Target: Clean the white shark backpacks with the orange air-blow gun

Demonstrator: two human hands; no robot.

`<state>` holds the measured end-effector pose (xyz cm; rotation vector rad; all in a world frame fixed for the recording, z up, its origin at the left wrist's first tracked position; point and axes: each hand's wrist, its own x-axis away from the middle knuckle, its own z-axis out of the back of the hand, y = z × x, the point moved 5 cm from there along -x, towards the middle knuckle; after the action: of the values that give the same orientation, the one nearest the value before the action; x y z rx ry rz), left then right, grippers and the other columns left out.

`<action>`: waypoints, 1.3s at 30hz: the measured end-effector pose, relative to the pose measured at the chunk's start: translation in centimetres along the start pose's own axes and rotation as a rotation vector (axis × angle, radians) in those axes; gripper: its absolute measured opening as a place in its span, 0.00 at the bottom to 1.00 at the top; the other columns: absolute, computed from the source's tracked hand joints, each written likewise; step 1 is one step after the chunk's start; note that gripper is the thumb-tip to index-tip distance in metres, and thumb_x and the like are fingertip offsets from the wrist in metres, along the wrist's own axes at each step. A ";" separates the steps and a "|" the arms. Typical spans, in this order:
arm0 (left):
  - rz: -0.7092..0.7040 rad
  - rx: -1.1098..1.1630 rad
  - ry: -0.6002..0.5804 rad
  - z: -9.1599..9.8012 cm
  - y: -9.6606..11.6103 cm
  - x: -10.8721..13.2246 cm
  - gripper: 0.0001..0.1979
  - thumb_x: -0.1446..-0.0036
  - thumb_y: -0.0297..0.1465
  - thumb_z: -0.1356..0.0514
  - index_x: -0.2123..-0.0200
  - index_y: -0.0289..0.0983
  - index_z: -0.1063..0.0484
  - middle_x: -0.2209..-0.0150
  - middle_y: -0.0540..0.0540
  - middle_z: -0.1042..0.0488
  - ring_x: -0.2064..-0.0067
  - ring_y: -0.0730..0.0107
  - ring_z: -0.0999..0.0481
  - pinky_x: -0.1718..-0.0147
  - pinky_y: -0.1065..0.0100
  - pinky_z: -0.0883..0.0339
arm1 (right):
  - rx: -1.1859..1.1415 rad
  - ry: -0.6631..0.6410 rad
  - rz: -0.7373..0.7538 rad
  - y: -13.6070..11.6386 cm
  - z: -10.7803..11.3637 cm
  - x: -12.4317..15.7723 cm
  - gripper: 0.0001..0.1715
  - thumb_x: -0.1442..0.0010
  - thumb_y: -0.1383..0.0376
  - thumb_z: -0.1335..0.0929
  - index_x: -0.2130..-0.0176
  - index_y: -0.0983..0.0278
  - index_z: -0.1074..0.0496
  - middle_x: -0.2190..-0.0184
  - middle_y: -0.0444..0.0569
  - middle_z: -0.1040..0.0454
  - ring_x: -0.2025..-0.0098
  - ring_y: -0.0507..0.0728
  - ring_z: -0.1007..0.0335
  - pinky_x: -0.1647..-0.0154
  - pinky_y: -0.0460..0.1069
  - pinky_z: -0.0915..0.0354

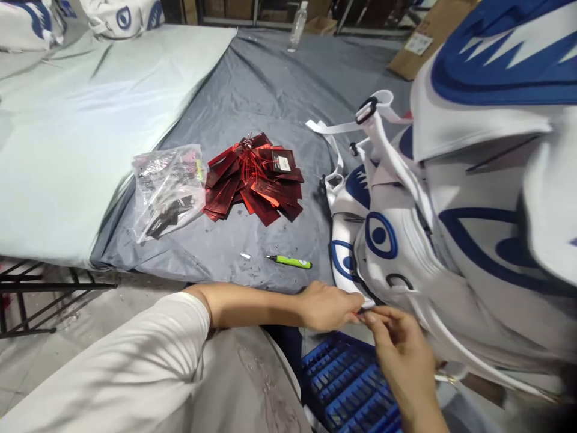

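Observation:
My left hand (328, 307) reaches in from the left, fingers closed at the end of a white strap (368, 304) on the nearest bag. Fingertips of my right hand (403, 340) meet it there in a pinch. A small bit of red shows between the two hands; what exactly the right fingers grip is hidden. The white bags (401, 240) with blue eye shapes and jagged blue-and-white patches pile up at the right. On the grey cloth lies a fan of shiny red tags (252, 180) bunched at the top. Closer to me are a green pen-like tool (291, 261) and a small white piece (245, 256).
A clear plastic bag (169, 192) with black pieces lies left of the tags. Below my hands stands a blue plastic crate (347, 385). A plastic bottle (297, 27) and a cardboard box (424, 42) are at the back. More white bags (124, 18) sit far left.

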<state>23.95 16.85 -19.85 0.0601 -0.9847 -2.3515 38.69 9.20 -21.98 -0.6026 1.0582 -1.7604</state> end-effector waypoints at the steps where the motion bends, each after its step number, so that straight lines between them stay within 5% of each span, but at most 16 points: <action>1: -0.009 0.009 -0.013 0.1 0.1 0.1 0.19 0.34 0.42 0.48 0.45 0.39 0.34 0.51 0.41 0.21 0.50 0.51 0.21 0.57 0.60 0.31 | -0.014 0.007 0.004 -0.2 -0.1 0.0 0.22 0.44 0.49 0.29 0.57 0.61 0.30 0.67 0.48 0.23 0.64 0.58 0.25 0.59 0.54 0.30; 4: -0.023 0.004 -0.086 0.1 0.3 0.2 0.16 0.33 0.39 0.49 0.46 0.41 0.32 0.51 0.42 0.21 0.50 0.54 0.21 0.58 0.62 0.31 | -0.031 0.014 0.014 -0.8 -0.4 0.0 0.21 0.43 0.50 0.29 0.57 0.61 0.31 0.67 0.49 0.23 0.64 0.58 0.25 0.58 0.54 0.31; 9: 0.045 -0.010 0.041 0.8 -0.3 0.2 0.15 0.35 0.42 0.46 0.52 0.41 0.29 0.56 0.44 0.20 0.53 0.55 0.21 0.57 0.62 0.31 | -0.013 0.014 0.007 -1.5 -0.7 0.2 0.20 0.43 0.50 0.30 0.58 0.61 0.32 0.66 0.49 0.22 0.63 0.59 0.24 0.58 0.55 0.31; 20: 0.041 0.084 -0.014 0.5 -0.7 0.3 0.11 0.34 0.37 0.47 0.53 0.43 0.29 0.57 0.48 0.20 0.54 0.63 0.22 0.58 0.67 0.33 | 0.017 0.007 -0.010 -2.0 -1.0 0.3 0.19 0.43 0.51 0.31 0.58 0.60 0.32 0.65 0.50 0.22 0.62 0.60 0.24 0.56 0.57 0.31; 39: 0.030 0.033 0.076 0.5 -1.0 0.4 0.12 0.34 0.37 0.48 0.56 0.42 0.27 0.58 0.47 0.20 0.55 0.62 0.21 0.58 0.67 0.33 | -0.022 0.034 -0.032 -2.2 -1.3 0.6 0.19 0.42 0.52 0.30 0.57 0.61 0.33 0.68 0.47 0.23 0.63 0.58 0.24 0.55 0.55 0.32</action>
<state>22.97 17.51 -20.13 0.1457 -0.9802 -2.2888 36.35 9.50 -20.81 -0.6086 1.0982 -1.7943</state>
